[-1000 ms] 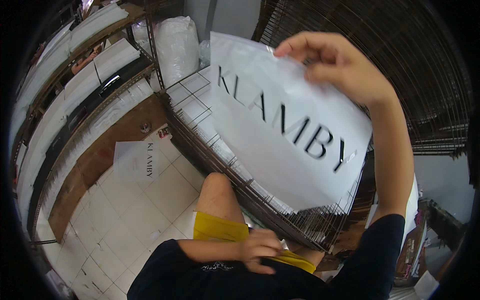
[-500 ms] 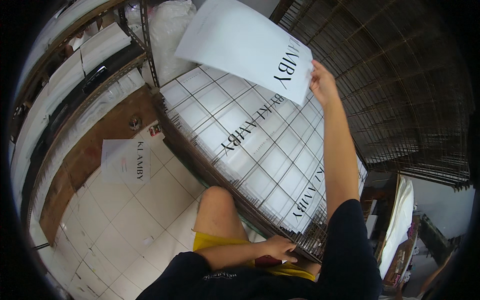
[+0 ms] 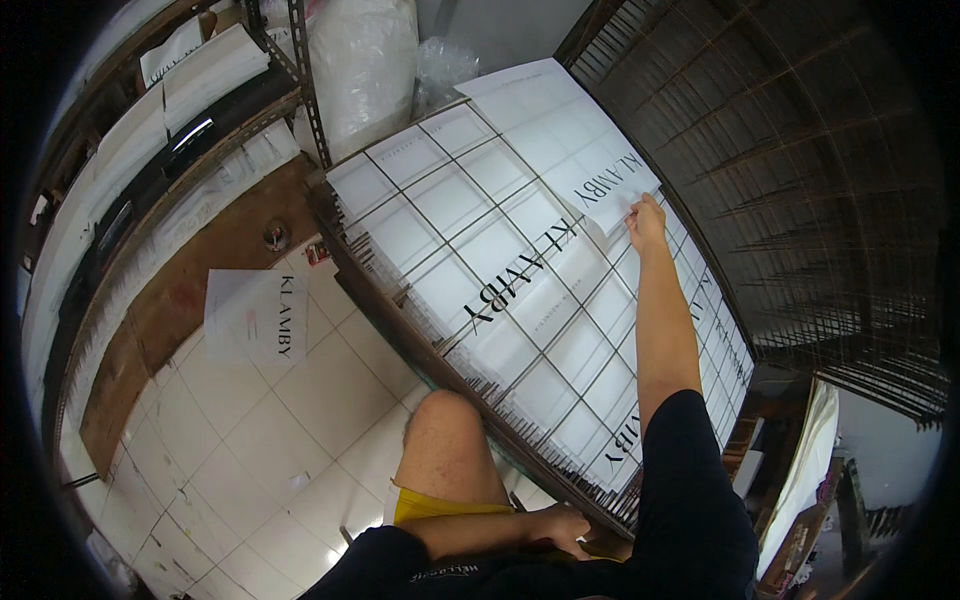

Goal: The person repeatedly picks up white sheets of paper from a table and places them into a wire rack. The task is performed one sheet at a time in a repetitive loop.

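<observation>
My right hand [image 3: 647,220] pinches the near corner of a thin white sheet [image 3: 560,130] printed with black lettering. That sheet lies nearly flat over the far end of a wire-grid rack [image 3: 410,186], its held corner touching or just above the wires. More printed white sheets [image 3: 560,325] show through the grid beneath. Down at my lap, my left hand [image 3: 560,527] rests beside the rack's near edge. Its fingers are loosely bent and apart, with nothing visible in them.
A stack of raised wire racks [image 3: 800,180] stands at the right. On the left are shelves [image 3: 180,150] with stacked white material. A loose printed sheet [image 3: 255,315] lies on the tiled floor [image 3: 270,430]. Clear plastic bags [image 3: 362,75] stand behind the rack.
The sheet in my right hand has come down from above the rack onto its far end. My right hand has lowered toward the grid. My left hand stays at my lap.
</observation>
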`<act>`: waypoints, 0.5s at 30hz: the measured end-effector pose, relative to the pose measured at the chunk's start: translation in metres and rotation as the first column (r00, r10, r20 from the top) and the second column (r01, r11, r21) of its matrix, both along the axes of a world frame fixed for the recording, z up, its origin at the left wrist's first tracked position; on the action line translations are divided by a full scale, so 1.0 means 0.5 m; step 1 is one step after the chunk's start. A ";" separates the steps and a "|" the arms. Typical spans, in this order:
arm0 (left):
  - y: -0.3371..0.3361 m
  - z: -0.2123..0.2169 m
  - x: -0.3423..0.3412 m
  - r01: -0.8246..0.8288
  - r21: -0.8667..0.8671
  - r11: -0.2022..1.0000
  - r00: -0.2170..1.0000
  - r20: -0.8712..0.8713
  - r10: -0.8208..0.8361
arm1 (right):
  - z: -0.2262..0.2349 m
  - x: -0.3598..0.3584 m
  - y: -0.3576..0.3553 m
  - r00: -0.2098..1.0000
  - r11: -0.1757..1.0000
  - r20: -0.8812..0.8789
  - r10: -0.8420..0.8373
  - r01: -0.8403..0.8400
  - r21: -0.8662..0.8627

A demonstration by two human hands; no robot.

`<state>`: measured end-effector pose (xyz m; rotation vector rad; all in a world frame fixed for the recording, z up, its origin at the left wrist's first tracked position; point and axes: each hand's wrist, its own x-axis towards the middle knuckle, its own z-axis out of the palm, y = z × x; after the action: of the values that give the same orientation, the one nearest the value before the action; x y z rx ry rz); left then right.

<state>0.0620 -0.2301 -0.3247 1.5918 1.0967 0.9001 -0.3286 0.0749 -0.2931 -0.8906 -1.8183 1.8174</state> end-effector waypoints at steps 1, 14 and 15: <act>-0.003 0.000 -0.001 -0.011 0.024 1.000 0.999 0.033 0.010 | -0.002 0.002 -0.001 1.000 1.000 -0.005 0.013 -0.013 -0.001; -0.001 0.020 -0.019 0.080 -0.063 0.995 0.996 -0.028 -0.082 | 0.000 0.024 0.003 0.998 0.998 0.041 -0.052 0.050 0.040; -0.001 0.016 -0.016 0.065 -0.048 0.997 0.998 -0.012 -0.066 | 0.001 0.023 0.003 0.997 0.997 0.031 -0.065 0.064 0.039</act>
<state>0.0539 -0.2307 -0.3168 1.5872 1.0616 0.8154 -0.3170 0.0765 -0.2924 -0.9583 -1.8153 1.7333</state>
